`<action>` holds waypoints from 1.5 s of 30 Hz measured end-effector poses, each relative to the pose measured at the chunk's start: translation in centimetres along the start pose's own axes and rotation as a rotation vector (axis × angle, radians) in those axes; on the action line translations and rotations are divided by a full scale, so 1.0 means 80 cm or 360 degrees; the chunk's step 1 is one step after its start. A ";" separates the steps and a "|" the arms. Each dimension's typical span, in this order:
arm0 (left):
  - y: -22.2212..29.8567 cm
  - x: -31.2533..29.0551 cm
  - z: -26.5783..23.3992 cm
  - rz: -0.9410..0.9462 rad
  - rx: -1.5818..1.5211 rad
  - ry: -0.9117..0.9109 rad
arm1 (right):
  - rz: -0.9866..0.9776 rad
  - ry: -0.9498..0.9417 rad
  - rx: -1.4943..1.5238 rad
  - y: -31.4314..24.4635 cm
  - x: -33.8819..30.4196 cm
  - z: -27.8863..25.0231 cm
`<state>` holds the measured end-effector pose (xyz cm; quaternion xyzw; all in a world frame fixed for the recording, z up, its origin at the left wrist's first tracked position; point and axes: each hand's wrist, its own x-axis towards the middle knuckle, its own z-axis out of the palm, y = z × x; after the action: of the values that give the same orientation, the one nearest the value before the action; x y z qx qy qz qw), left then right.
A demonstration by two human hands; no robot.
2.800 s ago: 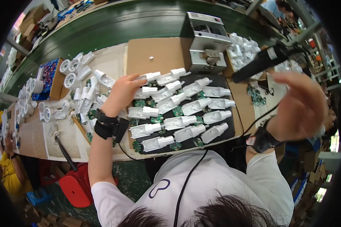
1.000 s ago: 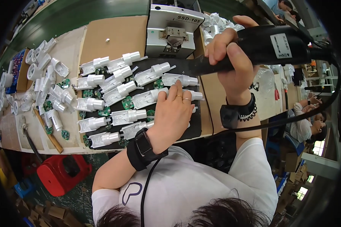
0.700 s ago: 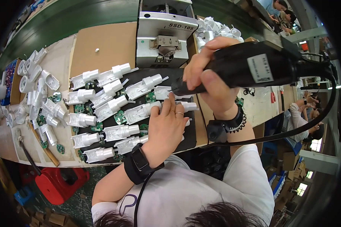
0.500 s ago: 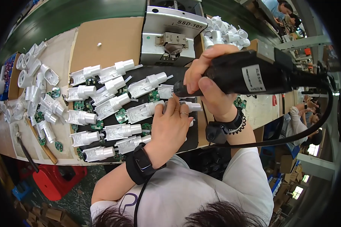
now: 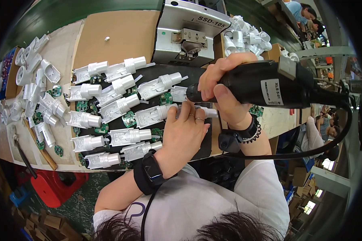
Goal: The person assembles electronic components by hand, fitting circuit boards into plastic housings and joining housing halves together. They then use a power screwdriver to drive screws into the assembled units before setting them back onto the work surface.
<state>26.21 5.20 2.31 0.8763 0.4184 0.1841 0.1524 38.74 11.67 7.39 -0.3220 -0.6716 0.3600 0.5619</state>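
A black electric screwdriver [image 5: 251, 82] lies almost level in my right hand [image 5: 219, 82], whose fingers wrap round its front part. Its dark nose meets a white plastic housing [image 5: 178, 93], and the bit's tip is hidden. My left hand [image 5: 185, 132] reaches in from below, its bent fingertips pressed on the white parts just beneath the nose. Another white housing [image 5: 208, 113] pokes out to the right of these fingers. Several more open white housings [image 5: 159, 86] lie in slanting rows on a black mat [image 5: 149, 66], with small green circuit boards [image 5: 128, 119] among them.
Behind the mat stands a silver metal machine [image 5: 189, 34] beside a cardboard sheet [image 5: 116, 34]. White parts are heaped at the far right [image 5: 245, 36] and along the left. A hammer [image 5: 22, 154] and a wooden stick [image 5: 42, 146] lie front left. The screwdriver's thick cable [image 5: 309, 150] loops right.
The whole view has shifted slightly, with the machine further right. Both hands keep nearly the same pose, the screwdriver's nose still at the same housing.
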 end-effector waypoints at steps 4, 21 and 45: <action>0.001 0.000 0.002 0.0007 -0.0016 0.0016 | 0.0014 -0.0010 0.0054 0.002 0.003 -0.001; 0.002 -0.001 0.000 0.0007 0.0038 0.0023 | -0.0004 -0.0091 0.0143 0.002 -0.005 -0.002; -0.002 0.001 -0.003 0.0069 0.0070 0.0121 | 0.0016 -0.0103 0.0338 -0.014 0.027 -0.017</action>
<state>26.07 5.37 2.49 0.8807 0.4087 0.2112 0.1129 39.67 13.05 9.58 -0.2522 -0.6458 0.4421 0.5691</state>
